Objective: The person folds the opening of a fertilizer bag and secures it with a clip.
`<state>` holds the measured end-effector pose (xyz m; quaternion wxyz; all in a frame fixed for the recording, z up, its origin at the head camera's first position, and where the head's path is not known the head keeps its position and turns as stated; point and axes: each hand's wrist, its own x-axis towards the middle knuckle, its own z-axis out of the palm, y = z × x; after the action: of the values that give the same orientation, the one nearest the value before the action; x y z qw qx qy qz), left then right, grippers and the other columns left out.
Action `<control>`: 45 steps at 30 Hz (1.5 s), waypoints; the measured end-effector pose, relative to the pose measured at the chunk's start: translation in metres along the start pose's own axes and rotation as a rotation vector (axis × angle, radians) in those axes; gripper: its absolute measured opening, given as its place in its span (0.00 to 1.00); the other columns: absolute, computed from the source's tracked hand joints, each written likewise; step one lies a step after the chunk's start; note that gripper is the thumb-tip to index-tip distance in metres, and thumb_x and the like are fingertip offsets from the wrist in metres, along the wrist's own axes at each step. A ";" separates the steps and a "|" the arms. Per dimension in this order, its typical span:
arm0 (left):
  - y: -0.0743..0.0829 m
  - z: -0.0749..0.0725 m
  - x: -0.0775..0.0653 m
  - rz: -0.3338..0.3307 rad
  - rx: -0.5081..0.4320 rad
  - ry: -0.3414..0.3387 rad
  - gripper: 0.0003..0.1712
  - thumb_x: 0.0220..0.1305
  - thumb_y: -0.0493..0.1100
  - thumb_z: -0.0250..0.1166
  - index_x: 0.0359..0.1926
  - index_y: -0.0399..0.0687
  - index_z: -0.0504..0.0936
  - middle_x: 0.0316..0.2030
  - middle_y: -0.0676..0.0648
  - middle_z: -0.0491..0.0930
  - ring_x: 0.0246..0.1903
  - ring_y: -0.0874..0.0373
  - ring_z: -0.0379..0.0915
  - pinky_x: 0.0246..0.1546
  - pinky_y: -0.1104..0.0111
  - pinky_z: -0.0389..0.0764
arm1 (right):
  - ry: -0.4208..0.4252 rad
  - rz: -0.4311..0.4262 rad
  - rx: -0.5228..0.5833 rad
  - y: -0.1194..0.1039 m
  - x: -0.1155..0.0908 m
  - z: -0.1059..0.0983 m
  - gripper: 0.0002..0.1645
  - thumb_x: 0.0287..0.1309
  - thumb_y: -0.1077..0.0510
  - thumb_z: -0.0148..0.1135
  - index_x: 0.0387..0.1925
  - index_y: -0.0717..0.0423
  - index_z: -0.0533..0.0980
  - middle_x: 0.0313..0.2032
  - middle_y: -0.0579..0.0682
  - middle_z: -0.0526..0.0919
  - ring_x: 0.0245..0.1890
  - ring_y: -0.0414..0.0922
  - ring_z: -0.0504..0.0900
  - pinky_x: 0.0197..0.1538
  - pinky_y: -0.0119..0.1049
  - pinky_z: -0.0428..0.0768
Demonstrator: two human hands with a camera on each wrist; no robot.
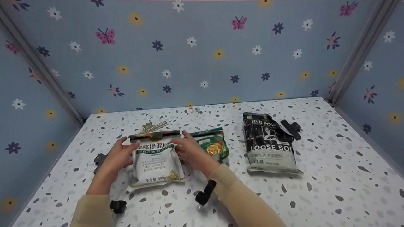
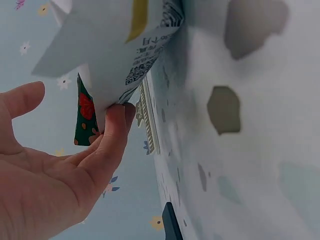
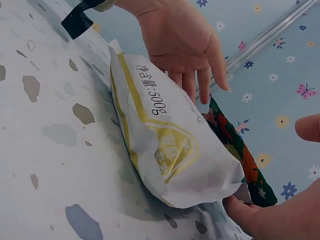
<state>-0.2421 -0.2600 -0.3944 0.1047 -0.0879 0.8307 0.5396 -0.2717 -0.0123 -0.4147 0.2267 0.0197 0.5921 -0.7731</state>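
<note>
A white fertilizer bag [image 1: 157, 167] marked 500g lies on the speckled table, its top edge a dark green and red strip [image 2: 86, 112]. At the bag's left side, my left hand [image 1: 118, 156] touches it with fingers reaching behind the edge; the thumb stands apart from it in the left wrist view. From the right side my right hand [image 1: 192, 154] touches the bag with its fingers behind, thumb raised off it [image 3: 307, 127]. Beyond the bag's top lies a gold clip [image 1: 154, 126]. A black clip [image 1: 99, 161] lies beside my left hand, partly hidden by it.
A green pouch [image 1: 214, 146] lies just beyond my right hand, partly covered by it. Farther right is a black and grey soil bag [image 1: 268, 148] with a black clip [image 1: 292, 129] at its upper right corner. Patterned blue panels [image 1: 202, 63] enclose the table's back and sides.
</note>
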 end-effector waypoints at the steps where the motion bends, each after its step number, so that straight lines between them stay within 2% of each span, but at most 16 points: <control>1: 0.001 0.000 -0.001 0.011 -0.006 0.010 0.57 0.72 0.64 0.55 0.78 0.45 0.27 0.74 0.29 0.47 0.70 0.33 0.53 0.64 0.47 0.66 | 0.003 -0.004 0.011 0.000 0.000 0.000 0.54 0.62 0.53 0.65 0.80 0.46 0.44 0.69 0.63 0.65 0.68 0.59 0.67 0.68 0.48 0.66; 5: 0.003 -0.001 -0.003 0.054 -0.004 0.069 0.55 0.72 0.62 0.56 0.79 0.45 0.30 0.72 0.29 0.51 0.70 0.34 0.54 0.62 0.48 0.69 | 0.015 -0.027 -0.010 -0.003 -0.002 -0.001 0.50 0.65 0.53 0.64 0.79 0.48 0.47 0.66 0.61 0.69 0.63 0.57 0.73 0.62 0.46 0.73; 9: 0.007 0.000 -0.005 0.087 0.060 0.181 0.51 0.72 0.64 0.54 0.80 0.46 0.39 0.70 0.31 0.58 0.66 0.38 0.61 0.57 0.51 0.75 | 0.001 -0.106 -0.093 -0.010 -0.007 -0.003 0.46 0.66 0.56 0.62 0.79 0.50 0.49 0.65 0.59 0.68 0.58 0.54 0.76 0.57 0.43 0.77; 14: 0.010 -0.003 -0.008 0.174 0.131 0.320 0.45 0.71 0.68 0.52 0.76 0.45 0.57 0.61 0.35 0.71 0.55 0.46 0.71 0.49 0.57 0.79 | -0.021 -0.220 -0.238 -0.021 -0.012 -0.003 0.41 0.66 0.64 0.60 0.76 0.46 0.57 0.52 0.56 0.72 0.49 0.50 0.78 0.54 0.46 0.79; 17: 0.012 -0.004 -0.009 0.217 0.132 0.356 0.44 0.69 0.70 0.52 0.71 0.43 0.64 0.57 0.36 0.74 0.53 0.48 0.72 0.47 0.61 0.78 | -0.012 -0.265 -0.313 -0.024 -0.013 -0.004 0.36 0.68 0.63 0.59 0.74 0.47 0.61 0.47 0.54 0.73 0.46 0.48 0.78 0.54 0.49 0.79; 20: 0.012 -0.004 -0.010 0.240 0.126 0.388 0.44 0.68 0.72 0.52 0.67 0.41 0.68 0.56 0.38 0.75 0.52 0.50 0.72 0.45 0.65 0.77 | -0.003 -0.303 -0.364 -0.024 -0.014 -0.005 0.32 0.70 0.61 0.59 0.72 0.49 0.64 0.45 0.53 0.75 0.45 0.46 0.79 0.54 0.49 0.79; 22: 0.012 -0.005 -0.012 0.250 0.121 0.413 0.42 0.68 0.72 0.52 0.63 0.41 0.71 0.53 0.39 0.76 0.48 0.52 0.71 0.43 0.68 0.75 | -0.002 -0.321 -0.389 -0.024 -0.015 -0.005 0.29 0.71 0.60 0.58 0.70 0.50 0.66 0.45 0.53 0.76 0.45 0.46 0.80 0.54 0.49 0.79; 26: 0.013 -0.007 -0.014 0.288 0.097 0.434 0.36 0.69 0.70 0.53 0.54 0.41 0.75 0.40 0.43 0.77 0.35 0.55 0.69 0.34 0.69 0.70 | 0.021 -0.372 -0.411 -0.025 -0.017 -0.003 0.22 0.71 0.59 0.58 0.64 0.52 0.71 0.46 0.51 0.78 0.44 0.44 0.81 0.52 0.46 0.80; 28: 0.014 -0.009 -0.016 0.304 0.070 0.438 0.35 0.69 0.69 0.54 0.51 0.41 0.77 0.35 0.44 0.76 0.33 0.55 0.67 0.33 0.67 0.68 | 0.033 -0.406 -0.414 -0.027 -0.017 -0.001 0.18 0.71 0.60 0.59 0.59 0.52 0.74 0.46 0.49 0.78 0.44 0.43 0.81 0.50 0.42 0.81; 31: 0.016 -0.011 -0.019 0.322 0.023 0.445 0.34 0.70 0.66 0.55 0.49 0.38 0.80 0.35 0.46 0.77 0.35 0.57 0.68 0.36 0.68 0.69 | 0.041 -0.479 -0.412 -0.031 -0.019 0.001 0.10 0.69 0.61 0.60 0.51 0.55 0.78 0.44 0.48 0.80 0.43 0.43 0.81 0.47 0.37 0.81; 35: 0.017 -0.012 -0.019 0.343 -0.041 0.439 0.32 0.69 0.63 0.58 0.49 0.36 0.82 0.39 0.48 0.80 0.41 0.58 0.71 0.41 0.71 0.72 | 0.038 -0.551 -0.401 -0.034 -0.019 0.002 0.05 0.67 0.64 0.61 0.43 0.55 0.79 0.40 0.48 0.84 0.41 0.43 0.82 0.45 0.36 0.81; 41: 0.015 -0.011 -0.017 0.398 -0.120 0.481 0.26 0.68 0.57 0.64 0.44 0.35 0.86 0.31 0.52 0.82 0.35 0.59 0.73 0.33 0.71 0.72 | 0.044 -0.598 -0.450 -0.035 -0.020 0.001 0.07 0.65 0.68 0.62 0.42 0.55 0.80 0.36 0.46 0.84 0.35 0.42 0.81 0.42 0.37 0.81; 45: 0.017 -0.014 -0.019 0.417 -0.186 0.500 0.23 0.67 0.54 0.65 0.42 0.37 0.87 0.33 0.54 0.84 0.33 0.60 0.75 0.28 0.72 0.72 | 0.047 -0.641 -0.497 -0.038 -0.023 0.003 0.07 0.63 0.68 0.64 0.39 0.54 0.81 0.32 0.45 0.84 0.32 0.42 0.79 0.38 0.34 0.78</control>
<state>-0.2296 -0.2656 -0.3694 -0.2234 -0.0546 0.7780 0.5847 -0.2640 -0.0004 -0.3726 -0.0417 -0.2034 0.7421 -0.6374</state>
